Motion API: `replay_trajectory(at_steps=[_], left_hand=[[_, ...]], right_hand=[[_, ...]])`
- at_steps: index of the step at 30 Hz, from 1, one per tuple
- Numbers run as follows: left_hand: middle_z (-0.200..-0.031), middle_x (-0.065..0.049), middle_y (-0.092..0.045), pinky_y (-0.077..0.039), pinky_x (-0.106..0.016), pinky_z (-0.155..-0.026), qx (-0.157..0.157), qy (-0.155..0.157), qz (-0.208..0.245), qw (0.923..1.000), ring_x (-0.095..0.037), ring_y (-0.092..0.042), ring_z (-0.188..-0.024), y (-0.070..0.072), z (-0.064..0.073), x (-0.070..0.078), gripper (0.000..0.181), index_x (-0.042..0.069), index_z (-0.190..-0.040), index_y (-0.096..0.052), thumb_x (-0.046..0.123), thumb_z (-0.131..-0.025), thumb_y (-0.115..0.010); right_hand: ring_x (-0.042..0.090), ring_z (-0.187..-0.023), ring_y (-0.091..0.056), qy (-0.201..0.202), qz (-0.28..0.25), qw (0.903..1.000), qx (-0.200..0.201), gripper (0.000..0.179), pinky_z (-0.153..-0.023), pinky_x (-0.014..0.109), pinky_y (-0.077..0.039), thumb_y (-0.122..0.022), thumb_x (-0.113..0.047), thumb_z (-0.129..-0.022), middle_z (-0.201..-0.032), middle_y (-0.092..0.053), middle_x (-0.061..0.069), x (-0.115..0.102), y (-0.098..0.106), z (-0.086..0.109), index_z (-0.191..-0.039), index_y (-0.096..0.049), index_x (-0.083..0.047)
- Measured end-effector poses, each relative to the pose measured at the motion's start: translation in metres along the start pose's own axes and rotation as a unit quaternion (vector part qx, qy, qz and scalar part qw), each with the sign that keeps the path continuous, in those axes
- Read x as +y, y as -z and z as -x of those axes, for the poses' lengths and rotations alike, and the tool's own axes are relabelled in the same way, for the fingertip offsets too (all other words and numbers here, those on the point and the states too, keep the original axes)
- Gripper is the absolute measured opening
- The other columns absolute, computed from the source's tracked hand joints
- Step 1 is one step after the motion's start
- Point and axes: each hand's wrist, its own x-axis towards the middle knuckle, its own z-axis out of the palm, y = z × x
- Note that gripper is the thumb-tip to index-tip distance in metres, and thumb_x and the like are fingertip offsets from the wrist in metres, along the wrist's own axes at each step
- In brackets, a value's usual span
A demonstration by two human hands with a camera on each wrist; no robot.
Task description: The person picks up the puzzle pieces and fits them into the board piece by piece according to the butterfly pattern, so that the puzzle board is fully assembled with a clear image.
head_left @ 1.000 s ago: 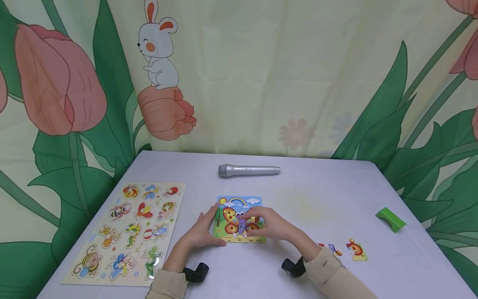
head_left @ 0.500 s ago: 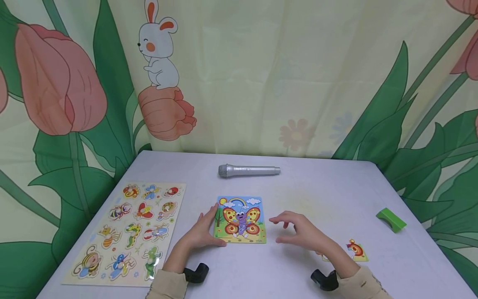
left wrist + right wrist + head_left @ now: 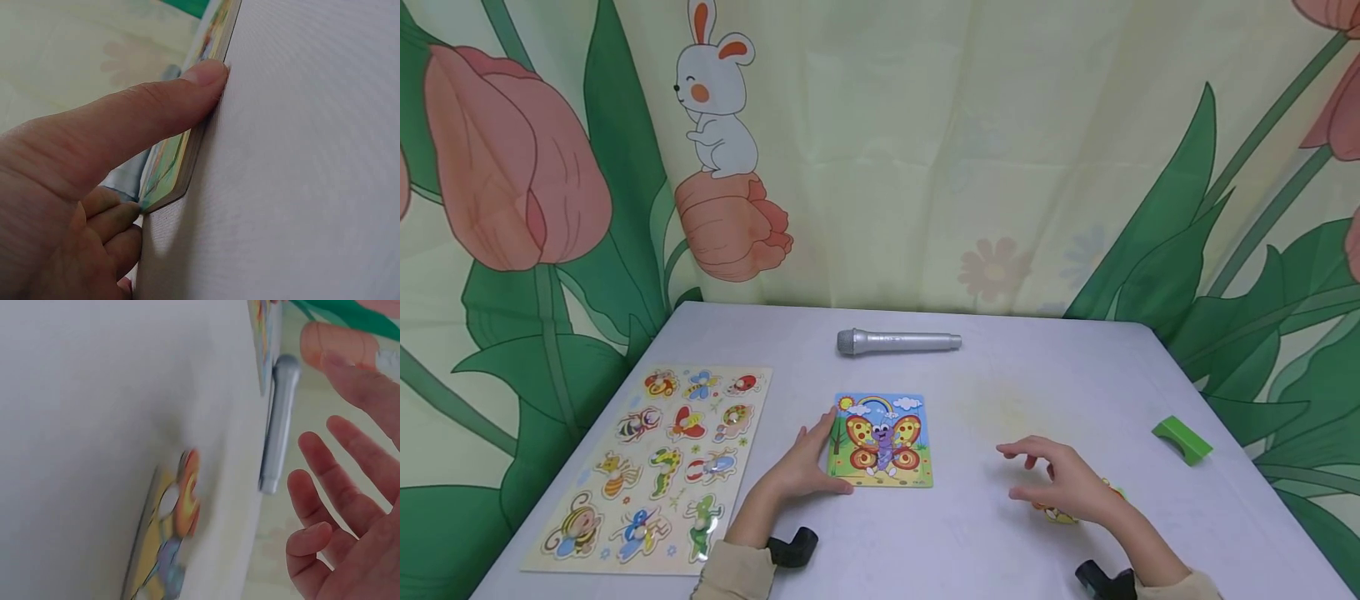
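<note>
A small square jigsaw puzzle with a purple butterfly, sun and rainbow lies flat, its picture showing whole. My left hand holds its near left corner. In the left wrist view the thumb lies along the near edge of the puzzle and the fingertips meet its left side. Well to the right, my right hand is above the table with fingers apart and nothing in them. Loose puzzle pieces show partly from under it; the right wrist view shows yellow and orange pieces below the hand.
A board with insect pictures lies at the left of the white table. Behind the puzzle lies a silver toy microphone. A green arched block rests at the far right. A printed curtain hangs behind.
My right hand has lifted off the butterfly puzzle, uncovering its picture, and moved right until it is over the loose pieces. My left hand has stayed at the puzzle's corner.
</note>
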Motion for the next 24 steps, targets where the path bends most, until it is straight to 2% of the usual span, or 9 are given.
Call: replay_trajectory(at_steps=[6, 11, 15, 18, 21, 24], left_hand=[[-0.148, -0.018, -0.022, -0.003, -0.046, -0.112, 0.001, 0.004, 0.005, 1.0, -0.032, -0.015, -0.137, 0.0, 0.0, 0.0, 0.117, 0.005, -0.146, -0.016, 0.032, -0.057, -0.086], [-0.148, -0.018, -0.021, -0.003, -0.046, -0.112, 0.0, 0.008, 0.007, 0.9999, -0.032, -0.014, -0.137, 0.0, 0.0, 0.001, 0.117, 0.005, -0.146, -0.015, 0.032, -0.057, -0.086], [-0.148, -0.018, -0.021, -0.003, -0.046, -0.112, 0.001, 0.01, 0.006, 0.9999, -0.032, -0.014, -0.137, 0.0, 0.0, 0.001, 0.117, 0.005, -0.146, -0.016, 0.032, -0.057, -0.086], [-0.148, -0.019, -0.021, -0.004, -0.046, -0.112, 0.002, 0.012, 0.003, 0.9999, -0.032, -0.014, -0.137, 0.0, 0.0, 0.001, 0.116, 0.005, -0.146, -0.016, 0.032, -0.057, -0.086], [-0.148, -0.019, -0.021, -0.004, -0.047, -0.112, 0.002, 0.014, 0.002, 0.9999, -0.033, -0.014, -0.137, 0.0, 0.001, 0.001, 0.116, 0.005, -0.146, -0.016, 0.031, -0.057, -0.086], [-0.148, -0.019, -0.021, -0.003, -0.047, -0.112, 0.0, 0.014, 0.003, 0.9999, -0.033, -0.013, -0.137, -0.001, 0.0, 0.0, 0.116, 0.005, -0.146, -0.016, 0.032, -0.058, -0.086]], right_hand=[[0.017, -0.082, -0.051, -0.037, 0.026, 0.999, 0.003, 0.054, -0.064, 0.033, -0.042, -0.079, -0.026, -0.069, -0.106, -0.062, 0.005, 0.015, 0.011, 0.015, -0.117, -0.06, -0.009], [0.011, -0.08, -0.049, -0.057, 0.049, 0.9971, 0.011, 0.057, -0.065, 0.025, -0.043, -0.081, -0.029, -0.066, -0.106, -0.063, 0.003, 0.025, 0.015, 0.03, -0.116, -0.061, -0.01], [0.013, -0.08, -0.045, -0.103, 0.054, 0.9931, 0.01, 0.058, -0.061, 0.022, -0.042, -0.082, -0.028, -0.064, -0.106, -0.062, 0.003, 0.031, 0.016, 0.037, -0.115, -0.063, -0.012], [0.016, -0.088, -0.049, -0.138, 0.066, 0.9882, 0.006, 0.058, -0.071, 0.026, -0.049, -0.083, -0.027, -0.062, -0.108, -0.062, 0.002, 0.034, 0.016, 0.041, -0.114, -0.064, -0.014], [0.02, -0.095, -0.051, -0.161, 0.075, 0.9842, 0.002, 0.057, -0.082, 0.038, -0.051, -0.084, -0.024, -0.06, -0.112, -0.061, 0.004, 0.036, 0.014, 0.044, -0.113, -0.064, -0.015], [0.02, -0.095, -0.051, -0.167, 0.08, 0.9826, 0.001, 0.056, -0.082, 0.04, -0.05, -0.084, -0.02, -0.06, -0.112, -0.06, 0.005, 0.036, 0.014, 0.046, -0.112, -0.065, -0.014]])
